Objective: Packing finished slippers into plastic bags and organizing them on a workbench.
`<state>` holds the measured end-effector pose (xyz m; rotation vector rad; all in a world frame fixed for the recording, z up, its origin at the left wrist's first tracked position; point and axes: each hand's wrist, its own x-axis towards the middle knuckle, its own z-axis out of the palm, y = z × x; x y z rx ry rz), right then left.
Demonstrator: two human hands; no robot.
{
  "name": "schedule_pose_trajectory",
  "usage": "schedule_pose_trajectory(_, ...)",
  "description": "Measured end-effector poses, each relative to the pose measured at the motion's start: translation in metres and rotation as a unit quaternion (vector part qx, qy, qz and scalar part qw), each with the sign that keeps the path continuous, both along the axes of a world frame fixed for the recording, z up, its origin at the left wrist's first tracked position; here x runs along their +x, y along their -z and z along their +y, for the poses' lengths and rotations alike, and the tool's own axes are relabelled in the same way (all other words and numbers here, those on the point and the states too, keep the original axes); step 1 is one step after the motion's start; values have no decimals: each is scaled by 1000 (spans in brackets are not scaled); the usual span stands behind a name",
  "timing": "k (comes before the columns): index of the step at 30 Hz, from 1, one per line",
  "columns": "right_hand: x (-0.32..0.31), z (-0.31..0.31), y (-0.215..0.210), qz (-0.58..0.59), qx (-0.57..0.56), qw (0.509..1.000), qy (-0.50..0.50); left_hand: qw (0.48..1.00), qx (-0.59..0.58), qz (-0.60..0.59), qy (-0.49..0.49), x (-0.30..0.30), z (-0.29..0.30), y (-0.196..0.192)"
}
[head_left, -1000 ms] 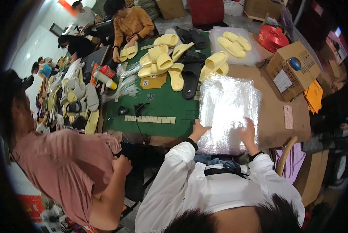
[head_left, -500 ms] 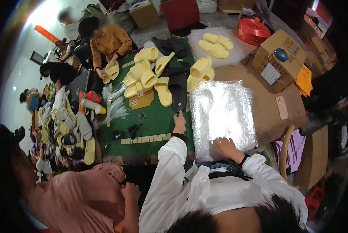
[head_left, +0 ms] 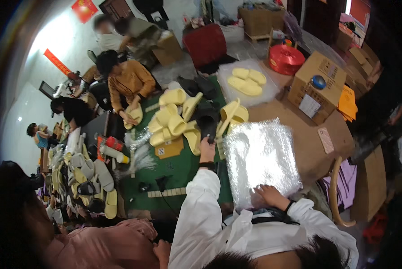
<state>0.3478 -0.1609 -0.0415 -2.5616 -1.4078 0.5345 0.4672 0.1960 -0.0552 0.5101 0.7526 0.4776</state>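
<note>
Over the green mat [head_left: 183,175], the person's left hand [head_left: 207,152] has its fingers clamped on the near end of a black slipper [head_left: 207,124], which is between yellow slippers [head_left: 167,117] on either side. The right hand [head_left: 272,196] rests on the near right part of shiny silvery sheeting [head_left: 260,159], its fingers slightly apart. Farther right lies a pink phone [head_left: 325,140].

Indoor light, uneven. White glare burns out part of the left wall [head_left: 53,42]; hard reflections off the shiny plastic sheets [head_left: 261,157]. Far right dim. Black slipper [head_left: 206,120] loses detail. Fisheye bend, black rim; background head [head_left: 104,24] blurred.
</note>
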Motion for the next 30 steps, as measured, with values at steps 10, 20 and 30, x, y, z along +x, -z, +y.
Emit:
schedule_pose_trajectory(10,9,10,42,147,-69,987,-12,981,88,-174,18,-67,-53,-156)
schedule_pose_trajectory(20,12,7,64,123,-48,990,-51,888,428,-168,13,-144,-153,-252)
schedule_pose_trajectory(30,-2,9,63,97,-104,990,-13,924,346,-119,113,-146,-230,-177)
